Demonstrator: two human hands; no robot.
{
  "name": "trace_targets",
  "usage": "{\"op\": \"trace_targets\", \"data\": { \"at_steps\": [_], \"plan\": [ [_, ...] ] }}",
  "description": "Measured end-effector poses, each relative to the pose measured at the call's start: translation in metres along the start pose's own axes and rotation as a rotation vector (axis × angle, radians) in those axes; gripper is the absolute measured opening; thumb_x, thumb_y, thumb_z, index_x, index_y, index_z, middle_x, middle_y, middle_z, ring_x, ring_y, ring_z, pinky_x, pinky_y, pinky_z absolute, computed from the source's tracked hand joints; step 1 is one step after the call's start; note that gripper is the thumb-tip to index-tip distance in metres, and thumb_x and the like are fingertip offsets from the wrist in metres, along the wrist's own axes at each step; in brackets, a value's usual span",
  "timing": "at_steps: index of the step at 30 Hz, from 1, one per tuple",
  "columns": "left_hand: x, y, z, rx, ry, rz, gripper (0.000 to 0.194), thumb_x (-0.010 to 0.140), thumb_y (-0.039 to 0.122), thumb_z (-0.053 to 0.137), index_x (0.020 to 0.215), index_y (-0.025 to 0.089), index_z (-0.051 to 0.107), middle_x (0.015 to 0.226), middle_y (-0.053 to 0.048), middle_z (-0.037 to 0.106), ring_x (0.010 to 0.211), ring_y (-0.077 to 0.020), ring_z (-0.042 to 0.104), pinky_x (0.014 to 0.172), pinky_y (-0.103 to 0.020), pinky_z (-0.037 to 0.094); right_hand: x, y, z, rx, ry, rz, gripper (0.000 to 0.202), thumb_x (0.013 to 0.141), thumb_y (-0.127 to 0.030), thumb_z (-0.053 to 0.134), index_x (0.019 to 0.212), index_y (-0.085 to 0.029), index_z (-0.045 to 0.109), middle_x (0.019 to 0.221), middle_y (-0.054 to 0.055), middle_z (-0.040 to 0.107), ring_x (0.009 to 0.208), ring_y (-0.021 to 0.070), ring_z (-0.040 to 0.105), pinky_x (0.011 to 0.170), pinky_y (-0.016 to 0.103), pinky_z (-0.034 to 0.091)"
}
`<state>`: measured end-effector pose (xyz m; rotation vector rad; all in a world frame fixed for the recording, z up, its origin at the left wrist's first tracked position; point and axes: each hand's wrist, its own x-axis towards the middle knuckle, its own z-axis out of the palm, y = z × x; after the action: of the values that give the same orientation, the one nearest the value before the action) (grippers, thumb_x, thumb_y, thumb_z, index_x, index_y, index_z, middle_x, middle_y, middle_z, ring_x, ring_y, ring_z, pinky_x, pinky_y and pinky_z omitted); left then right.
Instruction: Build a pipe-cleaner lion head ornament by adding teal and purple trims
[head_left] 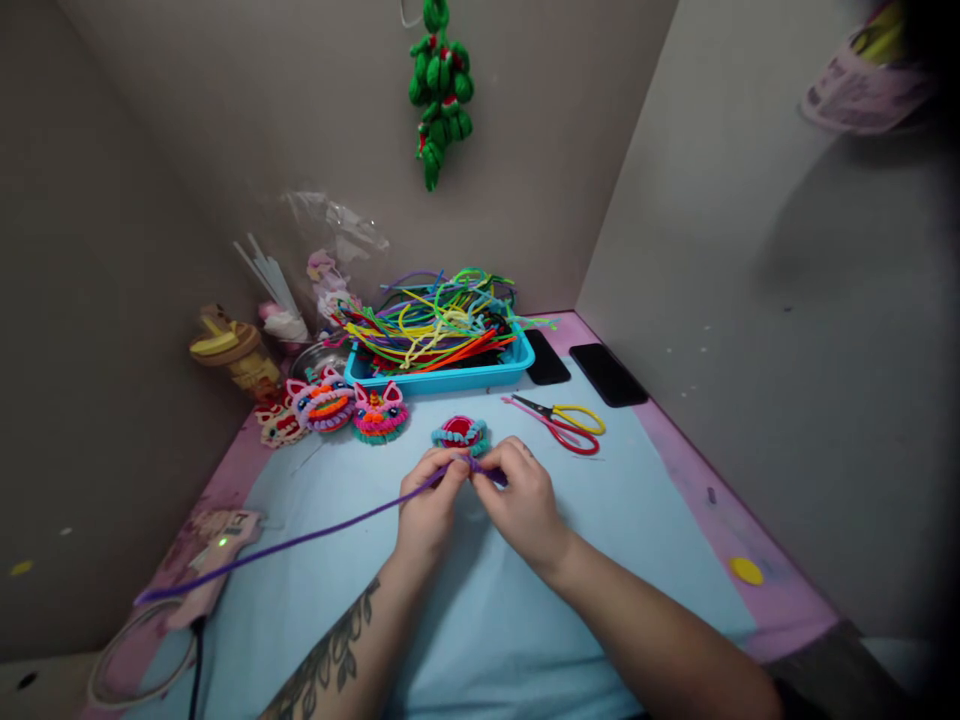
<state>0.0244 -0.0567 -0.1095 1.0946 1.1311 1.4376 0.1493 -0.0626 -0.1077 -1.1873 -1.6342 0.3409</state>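
Observation:
A long purple pipe cleaner [322, 530] stretches from the lower left up to both hands at the middle of the table. My left hand [431, 495] pinches it between thumb and finger. Beside it, my right hand [521, 490] is closed on the twisted purple end, with the fingertips of both hands nearly touching. Just behind the hands lies a round teal and red pipe-cleaner piece [459, 433]. Finished-looking fuzzy animal heads, one pink and orange [380, 415] and one lilac [324, 402], sit to the left.
A blue tray [442, 381] heaped with coloured pipe cleaners stands at the back. Scissors [562, 420] and two dark phones [607, 375] lie right of it. A pink glue gun [214, 560] with a lit green light is at the left. Green ornaments [441, 90] hang above.

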Motion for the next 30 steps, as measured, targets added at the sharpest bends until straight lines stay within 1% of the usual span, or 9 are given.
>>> {"op": "trace_targets", "data": {
  "at_steps": [1, 4, 5, 6, 8, 11, 15, 25, 30],
  "plan": [
    [0.002, 0.0, -0.002, -0.006, 0.021, -0.005, 0.02, 0.069, 0.036, 0.073, 0.075, 0.017, 0.071, 0.075, -0.003, 0.064, 0.07, -0.0139, 0.057, 0.067, -0.025, 0.045, 0.0, 0.001, 0.0, 0.023, -0.026, 0.017, 0.007, 0.077, -0.017, 0.058, 0.078, -0.021, 0.052, 0.074, 0.001, 0.055, 0.073, 0.0166, 0.056, 0.066, 0.028, 0.045],
    [0.01, -0.001, -0.011, -0.147, 0.12, -0.047, 0.026, 0.068, 0.04, 0.074, 0.08, 0.017, 0.07, 0.065, 0.001, 0.059, 0.058, -0.0084, 0.051, 0.058, -0.021, 0.041, 0.001, 0.005, 0.001, 0.105, -0.145, 0.108, 0.026, 0.077, -0.022, 0.062, 0.102, -0.02, 0.054, 0.081, 0.002, 0.061, 0.074, 0.0161, 0.059, 0.068, 0.028, 0.047],
    [0.012, -0.001, -0.013, -0.213, 0.15, -0.068, 0.028, 0.066, 0.04, 0.075, 0.081, 0.017, 0.069, 0.064, 0.002, 0.059, 0.056, -0.0072, 0.05, 0.057, -0.019, 0.04, 0.002, 0.006, 0.001, 0.121, -0.184, 0.131, 0.029, 0.078, -0.023, 0.061, 0.106, -0.02, 0.055, 0.083, 0.002, 0.063, 0.073, 0.0158, 0.06, 0.068, 0.027, 0.048],
    [0.014, 0.0, -0.015, -0.272, 0.173, -0.086, 0.03, 0.064, 0.04, 0.077, 0.081, 0.017, 0.069, 0.065, 0.003, 0.059, 0.056, -0.0065, 0.05, 0.057, -0.019, 0.041, 0.002, 0.007, 0.001, 0.128, -0.217, 0.14, 0.025, 0.08, -0.023, 0.058, 0.105, -0.02, 0.057, 0.083, 0.002, 0.065, 0.073, 0.0157, 0.061, 0.067, 0.027, 0.048],
    [0.017, 0.002, -0.015, -0.35, 0.187, -0.119, 0.03, 0.06, 0.038, 0.079, 0.08, 0.017, 0.069, 0.072, 0.002, 0.062, 0.062, -0.0069, 0.054, 0.06, -0.019, 0.042, 0.003, 0.008, 0.001, 0.117, -0.245, 0.125, 0.014, 0.084, -0.022, 0.053, 0.095, -0.021, 0.061, 0.081, 0.002, 0.066, 0.073, 0.0161, 0.062, 0.067, 0.027, 0.048],
    [0.017, 0.009, -0.012, -0.378, 0.174, -0.16, 0.03, 0.058, 0.034, 0.081, 0.08, 0.016, 0.07, 0.082, -0.003, 0.067, 0.071, -0.0109, 0.06, 0.063, -0.021, 0.045, 0.004, 0.008, 0.0, 0.094, -0.225, 0.09, 0.012, 0.085, -0.021, 0.051, 0.086, -0.02, 0.064, 0.079, 0.003, 0.067, 0.073, 0.0168, 0.062, 0.067, 0.027, 0.047],
    [0.016, 0.013, -0.01, -0.396, 0.185, -0.206, 0.031, 0.054, 0.028, 0.083, 0.079, 0.015, 0.071, 0.082, -0.005, 0.07, 0.071, -0.013, 0.062, 0.063, -0.023, 0.046, 0.004, 0.009, 0.0, 0.059, -0.184, 0.05, 0.014, 0.085, -0.02, 0.051, 0.088, -0.02, 0.065, 0.079, 0.003, 0.067, 0.073, 0.0171, 0.063, 0.067, 0.027, 0.048],
    [0.015, 0.009, -0.012, -0.397, 0.085, -0.275, 0.029, 0.058, 0.028, 0.079, 0.083, 0.016, 0.07, 0.082, -0.004, 0.07, 0.069, -0.0126, 0.062, 0.06, -0.022, 0.045, 0.002, 0.01, -0.001, 0.068, -0.168, 0.027, 0.013, 0.086, -0.02, 0.051, 0.089, -0.021, 0.064, 0.08, 0.004, 0.066, 0.074, 0.0173, 0.062, 0.069, 0.028, 0.048],
    [0.014, 0.009, -0.01, -0.369, 0.092, -0.277, 0.027, 0.06, 0.028, 0.079, 0.083, 0.016, 0.071, 0.075, -0.001, 0.069, 0.063, -0.0091, 0.059, 0.058, -0.019, 0.043, 0.003, 0.009, -0.002, 0.077, -0.167, 0.042, 0.013, 0.086, -0.019, 0.051, 0.087, -0.021, 0.064, 0.078, 0.003, 0.065, 0.073, 0.0171, 0.062, 0.067, 0.028, 0.047]
  ]
}}
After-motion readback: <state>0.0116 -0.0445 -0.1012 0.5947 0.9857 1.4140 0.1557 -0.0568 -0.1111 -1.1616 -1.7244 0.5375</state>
